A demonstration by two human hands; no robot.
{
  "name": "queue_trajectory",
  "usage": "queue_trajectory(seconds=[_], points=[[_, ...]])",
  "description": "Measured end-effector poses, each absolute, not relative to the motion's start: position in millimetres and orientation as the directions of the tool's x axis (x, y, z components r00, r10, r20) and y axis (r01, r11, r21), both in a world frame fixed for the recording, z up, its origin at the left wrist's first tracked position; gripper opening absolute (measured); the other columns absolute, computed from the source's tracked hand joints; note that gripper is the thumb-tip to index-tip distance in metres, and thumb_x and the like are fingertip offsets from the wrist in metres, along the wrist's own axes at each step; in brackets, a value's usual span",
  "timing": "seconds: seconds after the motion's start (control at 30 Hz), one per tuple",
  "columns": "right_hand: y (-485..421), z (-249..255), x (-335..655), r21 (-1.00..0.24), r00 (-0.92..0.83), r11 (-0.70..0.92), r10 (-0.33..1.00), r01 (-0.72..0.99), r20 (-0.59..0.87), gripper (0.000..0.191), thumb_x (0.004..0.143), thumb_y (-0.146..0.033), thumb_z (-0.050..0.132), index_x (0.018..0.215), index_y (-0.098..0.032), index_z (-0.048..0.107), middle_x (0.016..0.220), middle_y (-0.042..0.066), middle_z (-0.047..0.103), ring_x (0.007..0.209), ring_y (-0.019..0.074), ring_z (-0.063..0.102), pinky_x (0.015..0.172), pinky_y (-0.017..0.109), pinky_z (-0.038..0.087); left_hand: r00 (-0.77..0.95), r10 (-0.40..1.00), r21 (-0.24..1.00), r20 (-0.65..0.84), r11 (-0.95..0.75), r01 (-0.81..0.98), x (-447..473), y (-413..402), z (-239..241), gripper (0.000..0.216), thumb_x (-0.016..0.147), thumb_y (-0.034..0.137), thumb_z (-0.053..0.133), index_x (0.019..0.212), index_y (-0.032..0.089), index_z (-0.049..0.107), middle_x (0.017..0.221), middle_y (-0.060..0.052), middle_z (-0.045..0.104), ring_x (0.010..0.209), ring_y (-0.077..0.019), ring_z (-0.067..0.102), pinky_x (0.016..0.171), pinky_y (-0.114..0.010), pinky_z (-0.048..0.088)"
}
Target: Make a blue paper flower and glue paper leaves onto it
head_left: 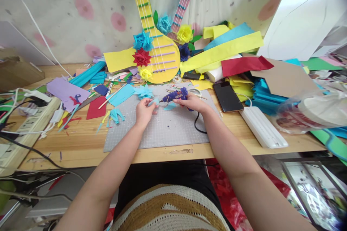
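My right hand (191, 101) is closed around a purple hot glue gun (175, 95), whose nozzle points left. Its tip is close to a small light-blue paper petal (155, 101) pinched in the fingers of my left hand (145, 111). Just behind my left hand lies a light-blue paper flower (144, 91). Another light-blue paper piece (170, 106) rests on the grey cutting mat (162, 135), below the glue gun. To the left, a few cut light-blue strips (117, 115) lie on the mat's edge.
A yellow paper guitar (164, 57) with paper flowers leans at the back. Right of the mat are a black phone (227, 96), a white power strip (263, 126) and coloured paper rolls. Paper scraps and a wooden stick (111, 96) lie left; a black cable (199, 124) crosses the mat.
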State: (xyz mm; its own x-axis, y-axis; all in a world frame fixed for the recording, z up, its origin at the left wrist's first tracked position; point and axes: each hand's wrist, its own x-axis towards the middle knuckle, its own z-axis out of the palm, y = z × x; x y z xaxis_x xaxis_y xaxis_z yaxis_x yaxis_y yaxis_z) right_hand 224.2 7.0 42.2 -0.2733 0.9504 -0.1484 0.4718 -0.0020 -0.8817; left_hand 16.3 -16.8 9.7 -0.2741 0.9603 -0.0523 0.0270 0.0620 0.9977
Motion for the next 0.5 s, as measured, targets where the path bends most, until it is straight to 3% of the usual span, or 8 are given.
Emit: queue_trajectory(seconds=[0.5], points=[[8.2, 38.8, 225.6, -0.91, -0.269, 0.019, 0.958, 0.413, -0.102, 0.035, 0.06, -0.053, 0.069, 0.062, -0.02, 0.055, 0.049, -0.002, 0.052, 0.039, 0.0074, 0.043, 0.034, 0.021, 0.034, -0.249, 0.968, 0.998, -0.044, 0.056, 0.041, 15.1, -16.2, 6.2, 0.024, 0.06, 0.027, 0.068, 0.074, 0.014, 0.052, 0.067, 0.0, 0.06, 0.061, -0.0159, 0.065, 0.04, -0.021, 0.05]])
